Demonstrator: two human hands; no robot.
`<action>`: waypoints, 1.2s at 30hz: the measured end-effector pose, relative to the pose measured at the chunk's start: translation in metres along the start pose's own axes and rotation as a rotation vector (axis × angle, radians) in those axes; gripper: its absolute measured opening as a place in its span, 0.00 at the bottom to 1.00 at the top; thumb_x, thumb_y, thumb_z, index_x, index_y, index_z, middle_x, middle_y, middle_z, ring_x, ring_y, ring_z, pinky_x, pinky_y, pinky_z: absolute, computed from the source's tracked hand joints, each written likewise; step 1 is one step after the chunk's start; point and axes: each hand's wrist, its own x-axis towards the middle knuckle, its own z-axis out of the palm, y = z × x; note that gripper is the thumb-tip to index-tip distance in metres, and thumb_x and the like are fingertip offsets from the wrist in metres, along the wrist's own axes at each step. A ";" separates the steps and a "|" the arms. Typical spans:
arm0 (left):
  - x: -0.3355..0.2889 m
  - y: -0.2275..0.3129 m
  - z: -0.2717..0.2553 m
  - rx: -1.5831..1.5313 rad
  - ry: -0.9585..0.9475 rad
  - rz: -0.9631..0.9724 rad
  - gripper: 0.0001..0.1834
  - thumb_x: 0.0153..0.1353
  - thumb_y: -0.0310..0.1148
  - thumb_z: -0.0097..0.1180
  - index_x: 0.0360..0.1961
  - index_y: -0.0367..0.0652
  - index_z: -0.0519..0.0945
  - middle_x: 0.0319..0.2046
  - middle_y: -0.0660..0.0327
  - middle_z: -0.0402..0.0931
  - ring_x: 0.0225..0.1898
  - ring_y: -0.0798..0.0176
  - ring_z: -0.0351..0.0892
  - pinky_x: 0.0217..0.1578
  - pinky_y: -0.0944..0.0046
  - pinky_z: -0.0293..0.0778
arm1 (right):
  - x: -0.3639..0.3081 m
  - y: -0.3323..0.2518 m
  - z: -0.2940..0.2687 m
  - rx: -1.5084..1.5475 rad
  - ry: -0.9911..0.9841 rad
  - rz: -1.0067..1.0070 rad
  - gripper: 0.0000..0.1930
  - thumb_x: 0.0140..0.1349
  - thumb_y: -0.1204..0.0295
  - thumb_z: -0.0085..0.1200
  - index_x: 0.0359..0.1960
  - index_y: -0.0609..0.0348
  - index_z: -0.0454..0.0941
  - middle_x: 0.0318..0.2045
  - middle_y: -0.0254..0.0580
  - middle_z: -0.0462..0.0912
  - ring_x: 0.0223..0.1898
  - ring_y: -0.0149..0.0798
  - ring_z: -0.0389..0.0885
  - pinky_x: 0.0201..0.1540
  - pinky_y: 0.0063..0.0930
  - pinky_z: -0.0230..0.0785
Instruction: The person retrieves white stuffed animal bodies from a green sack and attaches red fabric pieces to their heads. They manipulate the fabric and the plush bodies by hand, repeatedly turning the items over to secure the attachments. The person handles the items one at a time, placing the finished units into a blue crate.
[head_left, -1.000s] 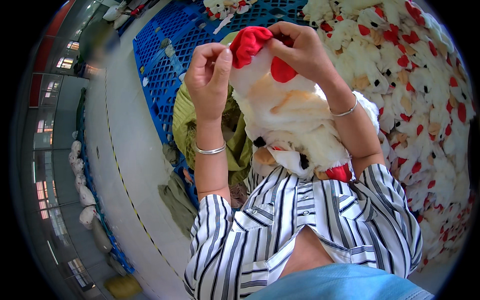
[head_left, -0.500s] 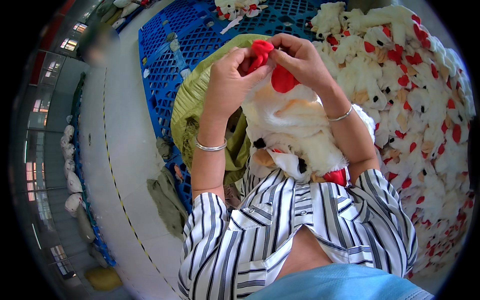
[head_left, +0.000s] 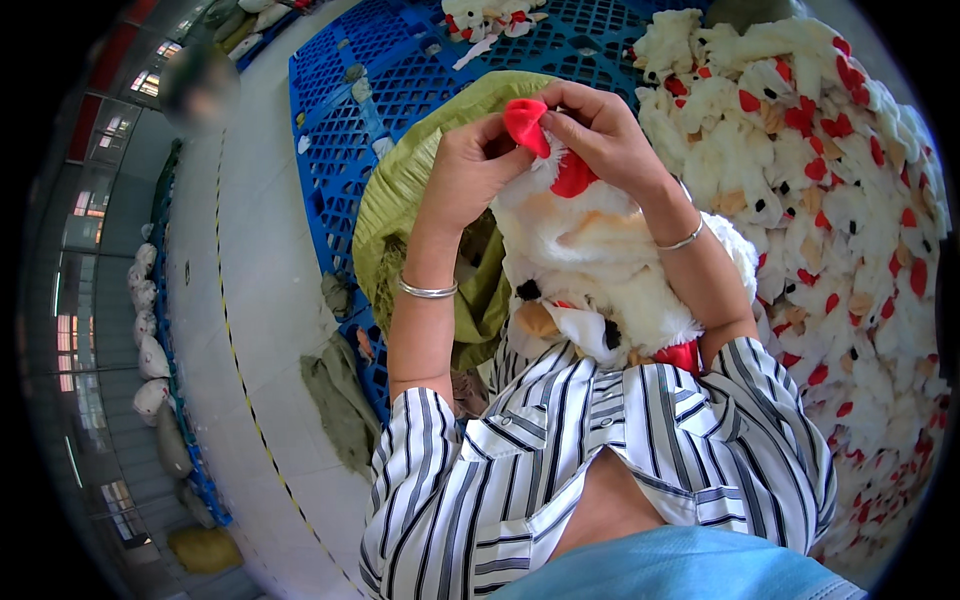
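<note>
A white, unstuffed plush toy skin (head_left: 590, 240) lies limp across my lap, with black and tan patches near my shirt front. At its far end a small red fabric piece (head_left: 524, 124) stands up between my hands. My left hand (head_left: 468, 168) pinches this piece from the left, its fingertips partly hidden behind it. From the right, my right hand (head_left: 605, 135) holds the piece's edge between thumb and fingers. Just below the fingers hangs a second, rounded red patch (head_left: 573, 177), with white fluff between the two.
Beyond my lap an olive woven sack (head_left: 390, 200) lies on blue plastic pallets (head_left: 330, 110). A large heap of similar white and red plush skins (head_left: 800, 200) rises at the right. A grey-green cloth (head_left: 340, 400) lies on the floor at the left, near a yellow-black line (head_left: 235, 350).
The red piece has been turned and spread wider, showing a broader face. My fingers have shifted slightly around it, and white fluff now shows beneath it.
</note>
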 end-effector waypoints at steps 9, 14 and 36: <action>0.007 0.007 -0.053 0.616 0.355 0.270 0.03 0.57 0.27 0.63 0.30 0.40 0.82 0.19 0.69 0.76 0.21 0.77 0.71 0.22 0.72 0.68 | -0.013 0.006 -0.030 -0.231 0.139 -0.093 0.07 0.68 0.75 0.49 0.42 0.63 0.78 0.30 0.28 0.79 0.32 0.19 0.72 0.37 0.17 0.70; -0.005 0.019 -0.093 0.864 0.529 0.298 0.08 0.61 0.30 0.62 0.38 0.37 0.83 0.29 0.69 0.80 0.30 0.75 0.75 0.34 0.71 0.72 | -0.037 0.018 -0.071 -0.448 0.028 0.070 0.08 0.68 0.72 0.50 0.41 0.63 0.77 0.31 0.30 0.80 0.32 0.21 0.74 0.37 0.19 0.71; 0.004 0.018 -0.098 -0.283 0.366 0.166 0.22 0.71 0.44 0.40 0.40 0.37 0.81 0.35 0.57 0.84 0.30 0.66 0.76 0.28 0.66 0.68 | -0.052 0.036 -0.066 -0.628 -0.588 0.336 0.07 0.63 0.73 0.51 0.28 0.61 0.78 0.24 0.37 0.78 0.25 0.35 0.73 0.33 0.35 0.69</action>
